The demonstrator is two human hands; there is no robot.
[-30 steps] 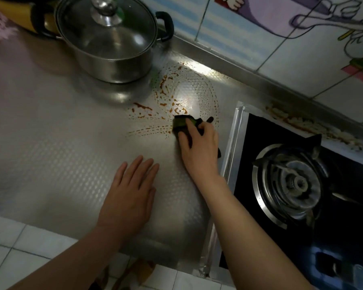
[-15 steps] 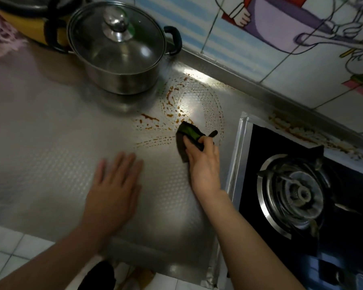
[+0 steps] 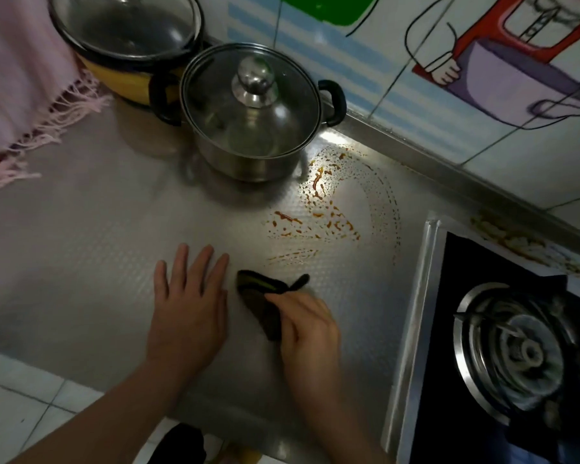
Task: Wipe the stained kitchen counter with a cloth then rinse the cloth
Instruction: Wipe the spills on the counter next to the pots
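The dark cloth (image 3: 261, 298), folded with a greenish strip along its far edge, lies on the metal surface (image 3: 81, 249) near the front, between the 2 hands. The right hand (image 3: 310, 333) holds it at its near right end, fingers bent over the fabric and pressing it down; the hand is slightly blurred, so the thumb's place cannot be told. A thin tail of the cloth sticks out beyond the fingertips to the right. The left hand (image 3: 188, 306) lies palm down just beside the cloth on its left, fingers straight and a little spread, holding nothing.

Beyond the cloth, apart from it, the orange-brown stain (image 3: 318, 212) spreads in drops and short streaks, with faint curved smear lines arcing round its right side and a few thin streaks nearest the cloth. Behind the stain stands a steel pot (image 3: 252, 128) with a glass lid and black handles. A yellow pot (image 3: 124, 75), also lidded, sits behind it to the left, the 2 touching or nearly so. A pink fringed fabric (image 3: 24, 95) covers the far left of the surface. To the right lies a black gas stove (image 3: 466, 262) with 1 burner (image 3: 523, 349) in view. A tiled wall (image 3: 382, 95) with cartoon drawings runs along the back.
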